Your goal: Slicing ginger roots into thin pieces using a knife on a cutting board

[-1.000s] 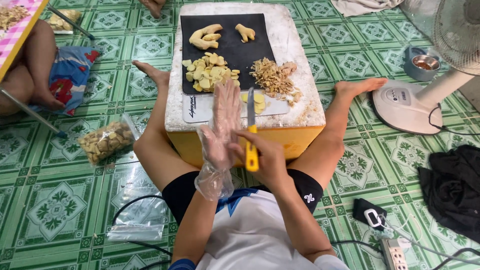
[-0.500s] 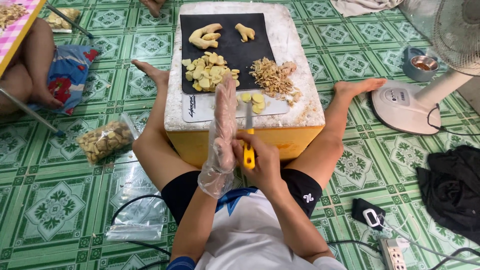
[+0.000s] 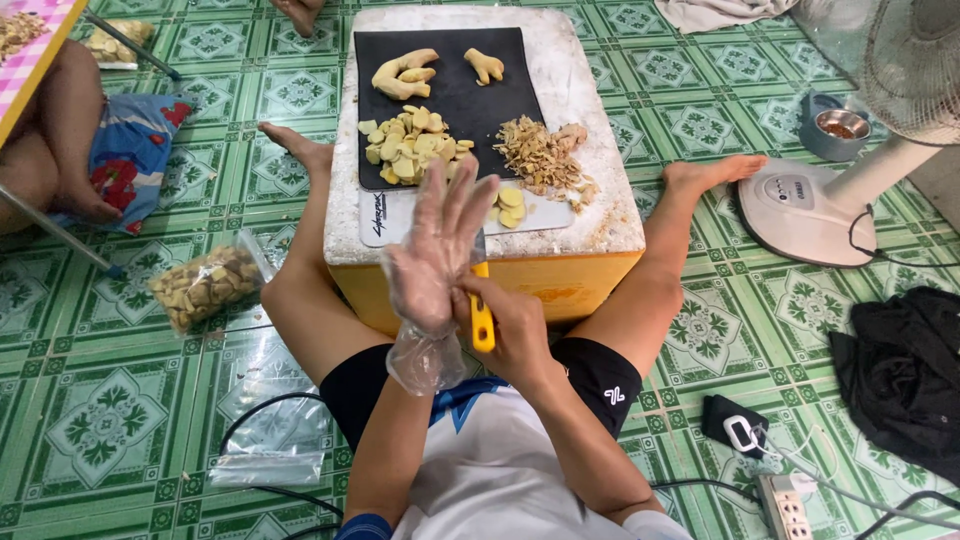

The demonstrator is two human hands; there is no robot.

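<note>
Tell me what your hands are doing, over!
Left hand in a clear glove, fingers spread, holding nothing. Right hand grips a yellow-handled knife beside it. Sliced ginger piled on the black mat ahead. Nothing blocking.

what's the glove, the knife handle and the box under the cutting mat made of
The glove on the left hand looks like thin clear plastic film: see-through, crinkled, loose at the wrist. The knife handle in the right hand seems smooth yellow plastic. The box looks like white foam with a pitted, stained top and an orange side, though that is uncertain.
</note>
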